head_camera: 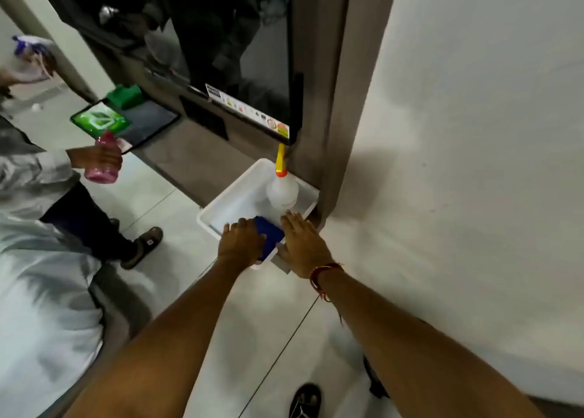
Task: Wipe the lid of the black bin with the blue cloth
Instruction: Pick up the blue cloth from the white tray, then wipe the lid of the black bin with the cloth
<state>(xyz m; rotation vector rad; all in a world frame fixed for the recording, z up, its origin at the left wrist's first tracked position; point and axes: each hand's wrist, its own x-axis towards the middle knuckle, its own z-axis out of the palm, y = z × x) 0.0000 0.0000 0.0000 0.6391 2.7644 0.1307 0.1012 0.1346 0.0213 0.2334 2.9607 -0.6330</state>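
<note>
The blue cloth [271,235] lies in the near corner of a white plastic tub [234,199] on the floor. My left hand [240,242] reaches into the tub, its fingers curled over the cloth's left edge. My right hand [301,246] rests flat on the tub's right rim beside the cloth, fingers spread and holding nothing. A dark flat surface with a black border [151,122], possibly the black bin's lid, sits further left by the fridge, with a green packet [99,121] and a green cloth [124,95] on it.
A clear spray bottle with a yellow-orange nozzle [282,188] stands in the tub. A tall dark fridge [221,54] rises behind it, with a white wall to the right. Another person at left holds a pink bottle [102,161]; their shoe [143,245] is near the tub.
</note>
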